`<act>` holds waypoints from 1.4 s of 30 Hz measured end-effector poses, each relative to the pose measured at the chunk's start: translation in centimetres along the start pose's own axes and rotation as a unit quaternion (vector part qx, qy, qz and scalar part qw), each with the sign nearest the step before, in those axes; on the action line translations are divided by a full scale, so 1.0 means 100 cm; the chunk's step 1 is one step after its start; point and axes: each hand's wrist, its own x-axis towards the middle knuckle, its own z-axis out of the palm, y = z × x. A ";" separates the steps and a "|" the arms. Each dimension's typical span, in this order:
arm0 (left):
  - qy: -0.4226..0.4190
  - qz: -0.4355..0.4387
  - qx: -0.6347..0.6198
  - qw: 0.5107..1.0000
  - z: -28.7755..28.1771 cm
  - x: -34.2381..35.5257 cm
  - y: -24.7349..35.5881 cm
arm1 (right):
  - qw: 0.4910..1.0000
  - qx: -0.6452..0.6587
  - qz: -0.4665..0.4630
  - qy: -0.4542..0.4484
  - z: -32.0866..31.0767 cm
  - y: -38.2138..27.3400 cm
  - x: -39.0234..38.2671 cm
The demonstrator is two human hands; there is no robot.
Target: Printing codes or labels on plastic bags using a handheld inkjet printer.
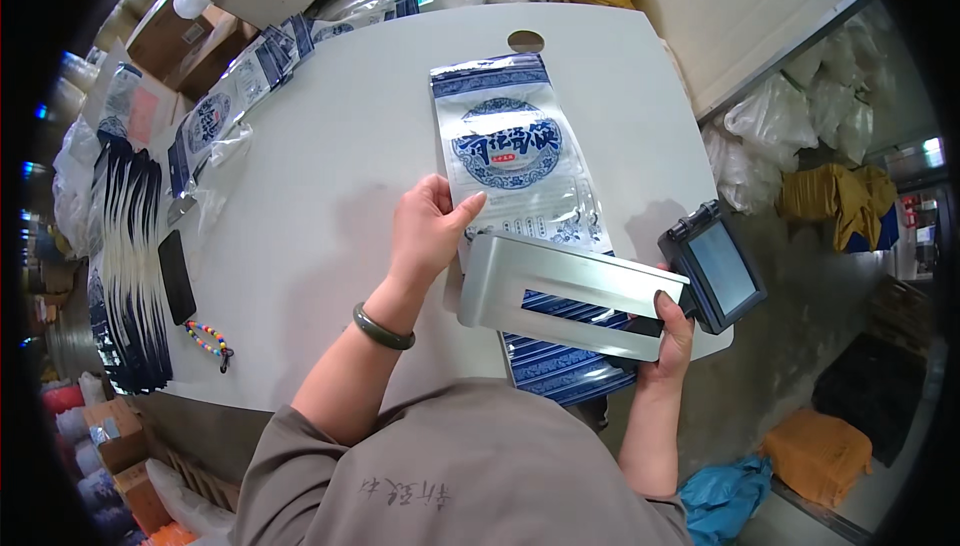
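Note:
My left hand (430,224) pinches the left edge of a blue-and-white plastic packaging bag (560,208), its thumb lying on top. This flat bag tops a stack whose blue lower ends (560,371) show near the table's front edge. Across the bag's lower part lies a silver handheld inkjet printer (570,286) with a long slot in its frame. My right hand (672,341) is closed round the printer's right end, thumb on top, other fingers mostly hidden. A small tilted screen (722,264) sits at that end. Whether the printer touches the bag, I cannot tell.
On the white table's (340,146) left side lies a fanned row of bags (130,266), beside a black phone (177,278) with a beaded strap (208,341). More bags (240,96) lie along the far-left edge. A cardboard box (205,51) stands behind them. A round hole (526,41) pierces the far tabletop.

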 end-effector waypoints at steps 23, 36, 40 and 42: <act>0.165 0.111 0.284 0.938 -0.143 -0.038 -0.052 | 0.999 -0.030 -0.026 -0.003 0.028 -0.023 -0.011; -0.071 0.057 -0.168 0.982 -0.030 -0.015 -0.011 | 0.987 -0.143 -0.073 0.017 0.039 -0.049 -0.009; -0.051 0.096 -0.115 0.987 -0.023 0.003 -0.011 | 0.985 -0.171 0.003 -0.038 0.044 -0.045 -0.016; -0.060 0.082 -0.044 0.994 -0.024 0.007 -0.011 | 0.986 -0.166 0.000 -0.030 0.053 -0.041 -0.022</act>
